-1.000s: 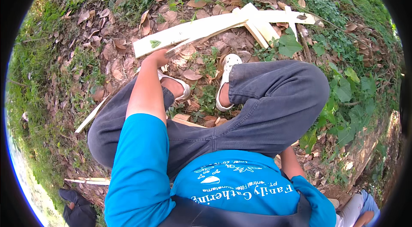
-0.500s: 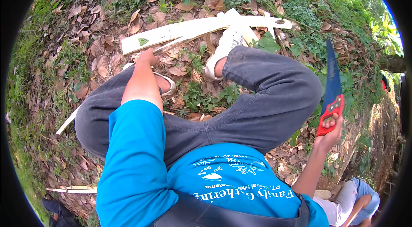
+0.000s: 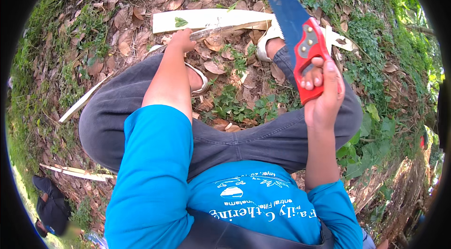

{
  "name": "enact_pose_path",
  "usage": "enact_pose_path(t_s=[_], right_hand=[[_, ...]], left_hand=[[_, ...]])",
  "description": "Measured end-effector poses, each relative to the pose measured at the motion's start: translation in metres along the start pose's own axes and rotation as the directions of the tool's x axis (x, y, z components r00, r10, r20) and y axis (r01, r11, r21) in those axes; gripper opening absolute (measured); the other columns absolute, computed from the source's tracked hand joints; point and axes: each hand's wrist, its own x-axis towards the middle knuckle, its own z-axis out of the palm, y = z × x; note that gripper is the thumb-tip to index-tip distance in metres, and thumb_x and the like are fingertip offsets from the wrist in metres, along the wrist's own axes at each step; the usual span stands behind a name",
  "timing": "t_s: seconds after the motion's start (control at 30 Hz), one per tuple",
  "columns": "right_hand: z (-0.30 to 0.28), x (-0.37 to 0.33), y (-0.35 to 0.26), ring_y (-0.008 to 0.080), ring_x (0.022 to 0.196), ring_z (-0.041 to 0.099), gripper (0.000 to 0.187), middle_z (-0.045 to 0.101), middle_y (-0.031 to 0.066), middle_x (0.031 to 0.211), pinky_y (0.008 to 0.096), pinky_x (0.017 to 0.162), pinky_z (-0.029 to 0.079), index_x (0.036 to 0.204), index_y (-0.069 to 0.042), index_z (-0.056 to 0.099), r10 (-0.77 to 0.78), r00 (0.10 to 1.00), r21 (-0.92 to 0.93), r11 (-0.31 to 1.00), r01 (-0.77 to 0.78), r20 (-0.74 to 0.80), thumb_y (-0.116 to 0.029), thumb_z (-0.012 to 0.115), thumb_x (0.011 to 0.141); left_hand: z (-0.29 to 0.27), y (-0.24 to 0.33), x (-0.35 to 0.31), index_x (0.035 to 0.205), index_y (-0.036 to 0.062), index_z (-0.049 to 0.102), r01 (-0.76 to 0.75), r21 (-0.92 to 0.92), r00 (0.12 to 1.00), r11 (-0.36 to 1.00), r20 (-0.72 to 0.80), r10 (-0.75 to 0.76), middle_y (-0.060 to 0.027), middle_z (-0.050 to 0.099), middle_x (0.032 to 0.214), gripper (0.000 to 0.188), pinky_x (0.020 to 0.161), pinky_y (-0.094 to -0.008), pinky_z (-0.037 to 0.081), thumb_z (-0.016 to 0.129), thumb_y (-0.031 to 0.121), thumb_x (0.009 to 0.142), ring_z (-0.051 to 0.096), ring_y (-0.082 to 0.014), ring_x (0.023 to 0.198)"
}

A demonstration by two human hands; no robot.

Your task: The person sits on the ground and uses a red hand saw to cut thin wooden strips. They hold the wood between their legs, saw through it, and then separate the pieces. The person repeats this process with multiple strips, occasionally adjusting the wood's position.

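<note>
My right hand is wrapped round the red handle of a hand saw. Its long blue toothed blade points up and away to the left, above my right foot. Down by my left foot, my left hand is closed on a thin wooden strip, whose brownish edge shows on both sides of it. Just beyond the strip, a wider pale wooden board lies on the ground with a green leaf on it. The saw partly hides the board's right part.
A thin strip end sticks out beyond my left knee. More pale strips lie behind at the left, near a person in dark clothes. Crossed pale pieces lie right of my foot. Dry leaves and low plants cover the ground.
My right hand has swung the saw from the far right inward across my right leg. My left hand has shifted slightly forward and right, and the strip it holds shows more of its brown edge.
</note>
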Motion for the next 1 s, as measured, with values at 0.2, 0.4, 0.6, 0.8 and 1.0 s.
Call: enact_pose_path(t_s=[0.2,0.4,0.6,0.8,1.0], right_hand=[[0.003,0.003,0.029,0.0078,0.067,0.049,0.030,0.049,-0.0031,0.073,0.0256,0.065,0.043,0.107,0.002,0.065,0.129,0.990,0.084,0.989,-0.124,-0.057,-0.027,0.057,0.109],[0.010,0.010,0.025,0.0086,0.070,0.050,0.029,0.050,-0.0020,0.077,0.0261,0.068,0.044,0.108,0.001,0.065,0.056,0.992,0.224,0.974,-0.029,-0.116,-0.026,0.057,0.109],[0.001,0.002,0.018,0.0091,0.069,0.049,0.028,0.050,-0.0021,0.076,0.0266,0.067,0.045,0.106,0.002,0.064,0.095,0.983,0.304,0.952,-0.043,-0.159,-0.025,0.058,0.107],[0.006,-0.006,0.011,0.0081,0.069,0.050,0.028,0.051,-0.0027,0.074,0.0258,0.068,0.045,0.106,0.001,0.064,0.078,0.994,0.344,0.938,-0.046,-0.080,-0.026,0.059,0.107],[0.004,-0.010,0.008,0.0083,0.070,0.051,0.026,0.052,-0.0027,0.074,0.0255,0.069,0.045,0.107,0.000,0.064,0.074,0.992,0.394,0.919,-0.030,-0.097,-0.025,0.060,0.106]], left_hand=[[0.011,0.116,-0.018,0.154,0.0090,0.039,-0.392,-0.462,0.826,0.795,-0.557,0.083,-0.0210,0.052,0.143,0.081,0.111,-0.0489,0.042,0.071,0.045,0.089,0.052,-0.0378,0.131],[0.134,0.164,-0.077,0.139,0.0053,0.059,-0.092,-0.694,0.979,0.714,0.069,0.193,-0.0245,0.073,0.112,0.051,0.094,-0.0448,0.052,0.060,0.042,0.102,0.071,-0.0320,0.107],[0.098,0.167,-0.112,0.112,-0.0028,0.070,-0.156,-0.437,0.979,0.886,0.050,0.197,-0.0302,0.071,0.098,0.048,0.090,-0.0499,0.053,0.061,0.043,0.099,0.070,-0.0446,0.104],[0.103,0.155,-0.100,0.120,0.0015,0.072,0.086,0.095,0.945,0.992,0.307,-0.112,-0.0223,0.071,0.127,0.045,0.100,-0.0465,0.055,0.066,0.039,0.095,0.069,-0.0369,0.116],[0.092,0.189,-0.136,0.126,0.0061,0.073,-0.428,0.258,0.739,0.866,0.651,0.171,-0.0179,0.070,0.132,0.039,0.101,-0.0441,0.055,0.065,0.025,0.092,0.067,-0.0342,0.123]])
